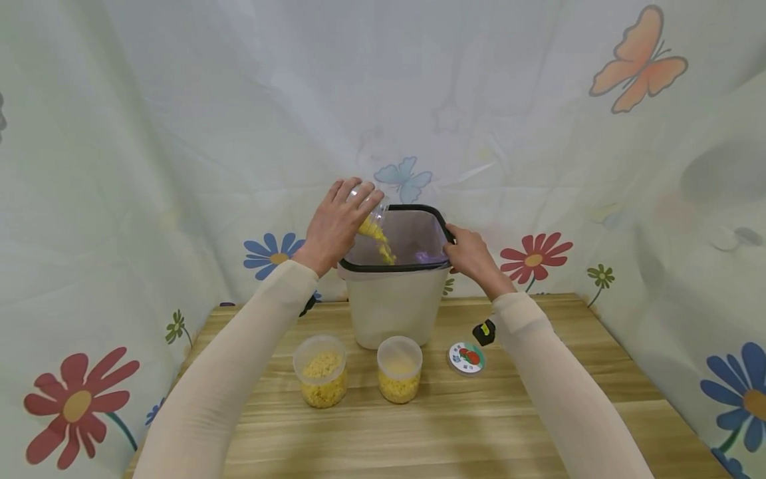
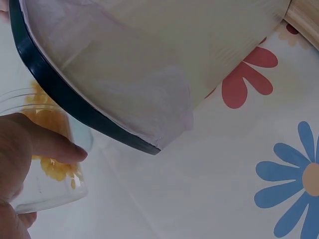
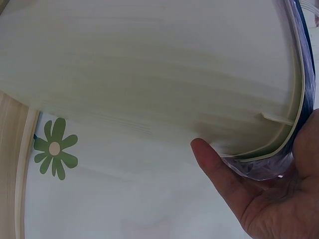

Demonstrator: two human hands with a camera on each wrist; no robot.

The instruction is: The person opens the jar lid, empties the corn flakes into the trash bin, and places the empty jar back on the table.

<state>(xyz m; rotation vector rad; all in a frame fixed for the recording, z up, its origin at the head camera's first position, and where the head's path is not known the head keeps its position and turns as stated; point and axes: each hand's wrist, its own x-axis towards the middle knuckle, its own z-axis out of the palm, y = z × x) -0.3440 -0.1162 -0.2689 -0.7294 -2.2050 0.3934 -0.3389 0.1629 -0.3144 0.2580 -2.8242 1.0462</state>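
Clear plastic, tilted

Nearest: round translucent tubs (image 1: 324,394) of yellow crumbs. Beyond, my right hand (image 1: 471,253) grips the black rim (image 1: 391,267) of a cream, bag-lined bin (image 1: 395,306); my left hand (image 1: 336,231) curls round a clear cylindrical plastic jar (image 2: 47,188) tilted over it, spilling yellow pieces (image 1: 385,250). The jar should be light, stiff, slippery; best held mid-wall. The bin's floor is hidden.

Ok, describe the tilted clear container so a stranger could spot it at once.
Start at the pale, black-rimmed bin towards the back of the wooden table. At its left edge, the person's left hand grips a clear container, tipped so yellow pieces spill into the bin. The two tubs in front stand upright; only this one is held and tilted.
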